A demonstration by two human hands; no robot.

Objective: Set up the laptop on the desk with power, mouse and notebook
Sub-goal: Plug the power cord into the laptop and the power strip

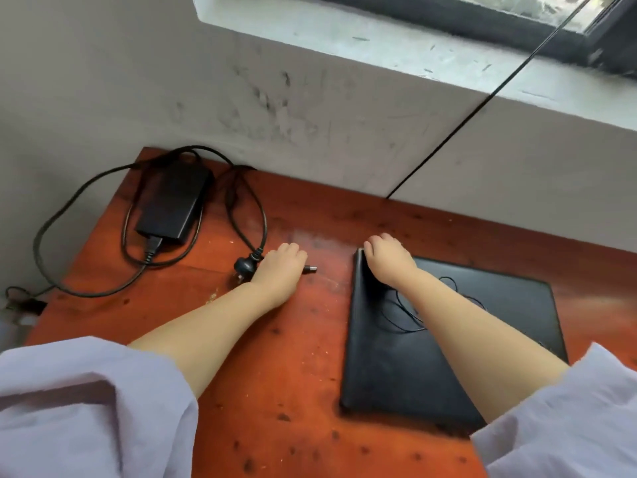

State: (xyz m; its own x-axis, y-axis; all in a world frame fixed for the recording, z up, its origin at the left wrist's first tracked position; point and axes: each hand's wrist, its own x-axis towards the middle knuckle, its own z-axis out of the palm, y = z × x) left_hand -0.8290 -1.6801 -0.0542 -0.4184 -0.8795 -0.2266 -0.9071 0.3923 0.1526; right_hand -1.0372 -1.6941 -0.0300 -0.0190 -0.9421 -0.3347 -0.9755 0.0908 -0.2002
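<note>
Evidently left hand point(280, 270) closed on barrel plug point(309, 269), right hand point(387, 260) gripping closed laptop point(448, 339) far-left corner; risks missing port, snagging cable point(246, 215) loops, dragging adapter point(172, 201) off desk point(275, 391) far-left corner.

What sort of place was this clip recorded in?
Probably a plain room at home or in a dormitory: a worn reddish wooden desk pushed against a scuffed grey wall below a window sill, with a closed laptop and power adapter on it.
</note>
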